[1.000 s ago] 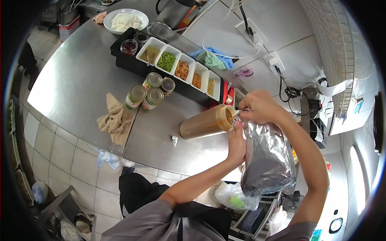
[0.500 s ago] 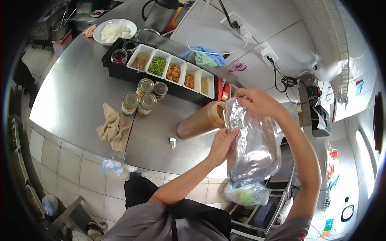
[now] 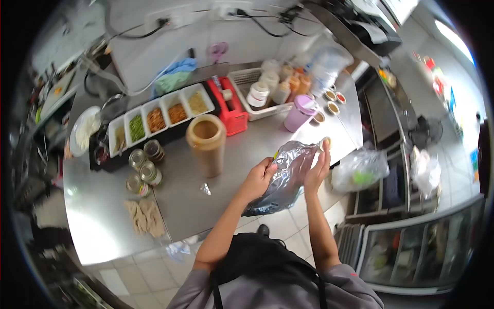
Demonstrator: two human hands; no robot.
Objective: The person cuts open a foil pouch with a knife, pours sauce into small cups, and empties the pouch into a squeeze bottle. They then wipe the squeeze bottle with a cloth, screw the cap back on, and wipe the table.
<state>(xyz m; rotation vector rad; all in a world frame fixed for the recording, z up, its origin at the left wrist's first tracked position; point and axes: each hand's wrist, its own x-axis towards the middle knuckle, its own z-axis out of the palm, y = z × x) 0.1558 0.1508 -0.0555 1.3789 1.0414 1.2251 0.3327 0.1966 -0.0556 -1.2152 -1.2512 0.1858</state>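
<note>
While the left hand (image 3: 257, 180) pinches the silver bag (image 3: 284, 183) at its ten o'clock edge, the right hand (image 3: 316, 172) lies outstretched against its two o'clock side, whether clamped on it I cannot tell. Because the bag's seven o'clock end hangs over the floor tiles (image 3: 292, 222), a slipped pinch could drop it, and a swing toward ten o'clock could knock the open tan container (image 3: 207, 149).

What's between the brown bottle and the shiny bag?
In the head view: the left hand on the shiny bag, then bare counter toward the bottle.
</note>
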